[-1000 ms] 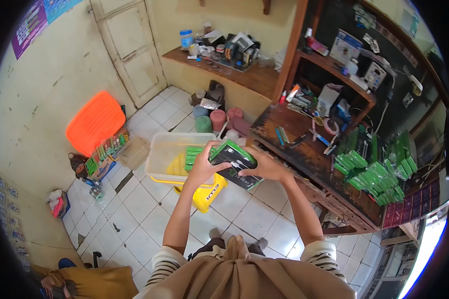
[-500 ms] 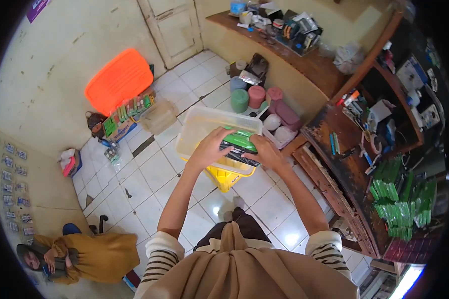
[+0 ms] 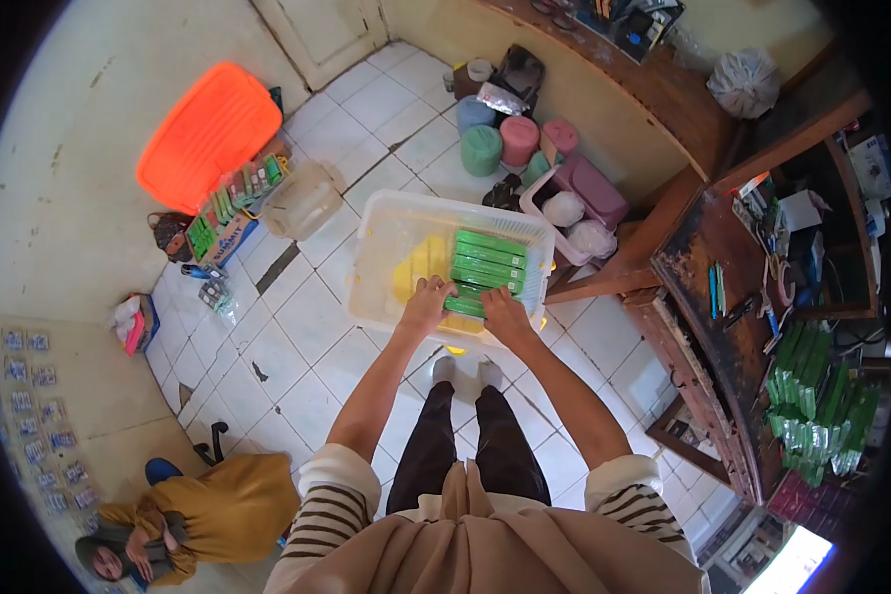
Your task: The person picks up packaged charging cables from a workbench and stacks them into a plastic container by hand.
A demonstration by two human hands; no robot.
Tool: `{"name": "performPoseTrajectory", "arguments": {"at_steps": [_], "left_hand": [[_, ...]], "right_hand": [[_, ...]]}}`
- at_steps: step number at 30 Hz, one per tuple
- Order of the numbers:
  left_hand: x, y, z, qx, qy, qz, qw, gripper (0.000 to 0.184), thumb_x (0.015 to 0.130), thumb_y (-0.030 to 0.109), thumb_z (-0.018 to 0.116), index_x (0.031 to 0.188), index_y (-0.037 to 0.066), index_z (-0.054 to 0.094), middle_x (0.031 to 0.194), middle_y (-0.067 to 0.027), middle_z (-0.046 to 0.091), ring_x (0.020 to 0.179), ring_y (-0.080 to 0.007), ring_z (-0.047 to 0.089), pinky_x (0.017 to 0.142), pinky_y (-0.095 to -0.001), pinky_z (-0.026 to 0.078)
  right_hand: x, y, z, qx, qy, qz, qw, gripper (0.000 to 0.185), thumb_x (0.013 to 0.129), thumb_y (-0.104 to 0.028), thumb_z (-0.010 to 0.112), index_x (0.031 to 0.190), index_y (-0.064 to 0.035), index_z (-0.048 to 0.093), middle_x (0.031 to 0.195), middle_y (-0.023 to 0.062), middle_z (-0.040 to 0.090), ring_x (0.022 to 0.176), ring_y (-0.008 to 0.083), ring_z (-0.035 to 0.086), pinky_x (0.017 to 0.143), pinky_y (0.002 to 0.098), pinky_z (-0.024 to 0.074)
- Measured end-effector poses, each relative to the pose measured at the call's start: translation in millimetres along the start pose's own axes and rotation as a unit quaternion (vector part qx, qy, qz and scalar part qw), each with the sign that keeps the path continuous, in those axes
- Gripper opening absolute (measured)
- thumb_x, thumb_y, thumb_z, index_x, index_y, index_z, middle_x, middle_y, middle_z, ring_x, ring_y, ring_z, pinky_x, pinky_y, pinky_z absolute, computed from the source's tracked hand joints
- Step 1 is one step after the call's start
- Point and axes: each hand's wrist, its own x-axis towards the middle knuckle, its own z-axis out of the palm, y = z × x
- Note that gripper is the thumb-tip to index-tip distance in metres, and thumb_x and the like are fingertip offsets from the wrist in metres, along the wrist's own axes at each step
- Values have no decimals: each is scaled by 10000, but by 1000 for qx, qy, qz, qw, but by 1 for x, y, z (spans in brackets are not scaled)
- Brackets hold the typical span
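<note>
A translucent plastic bin [image 3: 376, 287] stands on the tiled floor in front of me, with a row of thin green boxes [image 3: 488, 256] on edge in its right part. My left hand [image 3: 428, 304] is closed on the left end of the green packs [image 3: 465, 300] nearest me, inside the bin. At their right end, my right hand [image 3: 504, 312] has its fingers pressed on the same packs. Something yellow shows through the bin's left side and below its near edge.
An orange lid [image 3: 208, 134] leans at the wall beside a carton [image 3: 230, 238] of packs. Right of me stands a wooden desk [image 3: 703, 297] with stacked green packs [image 3: 820, 406]. A seated person [image 3: 228, 510] is at the lower left. Pink baskets [image 3: 589, 193] stand beyond the bin.
Both hands have lowered the green-and-black packs into the bin, beside the other green boxes. The view has tilted down and turned, and the bin now shows nearly whole.
</note>
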Motion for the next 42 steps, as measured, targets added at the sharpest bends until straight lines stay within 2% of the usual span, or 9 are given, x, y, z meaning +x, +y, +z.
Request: {"name": "performPoseTrajectory", "arguments": {"at_steps": [8,13,20,26,28,35,37,40,42], "left_hand": [[36,-44,62,-158,-97,-135,973,402,640,78,727,973,128,507,1046,-174,404,904,-377,537,758,-402,495],[57,-50,82,-288,-74,-290,909,556,594,-18,731,1020,62,383,1063,-230,328,838,-360,556,566,-342,572],[61,-45,77,-452,-73,-334,824,771,587,-143,667,1177,126,249,1160,-229,213,902,-366,529,614,-356,591],[60,-56,86,-546,-145,-332,755,881,658,-158,580,1322,243,161,1226,-233,189,962,-379,523,708,-376,576],[61,-53,81,-552,-157,-317,755,808,728,-116,549,1341,151,95,1194,-212,387,938,-287,554,762,-374,551],[60,-50,73,-542,-183,-269,775,833,736,-110,543,1358,157,58,1221,-156,372,978,-273,531,760,-375,544],[61,-54,76,-554,-203,-277,758,864,734,-99,556,1369,164,33,1224,-148,370,980,-273,531,771,-378,537],[60,-50,76,-498,-181,-301,793,922,725,-35,614,1379,167,-5,1258,-161,356,1026,-296,503,783,-438,511],[59,-40,65,-444,-175,-317,820,927,715,12,649,1379,136,14,1280,-177,339,1080,-318,456,839,-464,461]], "right_hand": [[19,0,43,-72,-31,153,985,318,637,-3,609,940,4,509,941,126,518,959,272,514,629,322,555],[25,5,52,-115,-37,175,977,260,650,-1,608,902,0,541,905,114,503,926,257,534,596,286,557],[21,6,55,-119,-37,199,972,175,683,-10,594,857,2,587,932,141,550,955,271,540,609,299,555],[13,0,25,62,-231,316,918,155,753,-70,572,874,14,618,945,141,631,1061,307,531,666,369,537],[12,5,25,136,-349,319,871,333,792,-93,497,1095,38,539,1164,202,532,1185,353,423,805,428,487],[1,10,79,108,-385,292,869,596,812,-128,367,1358,32,190,1418,205,194,1281,388,251,999,482,295],[-12,7,105,-4,-128,274,953,435,783,-276,538,1058,62,541,1067,257,562,1017,368,544,849,427,446],[4,15,62,131,-316,277,898,406,788,-275,532,968,87,576,991,249,594,945,374,577,813,404,469],[3,12,41,142,-280,272,910,309,789,-217,504,928,42,600,978,226,604,892,377,592,770,426,481]]}}
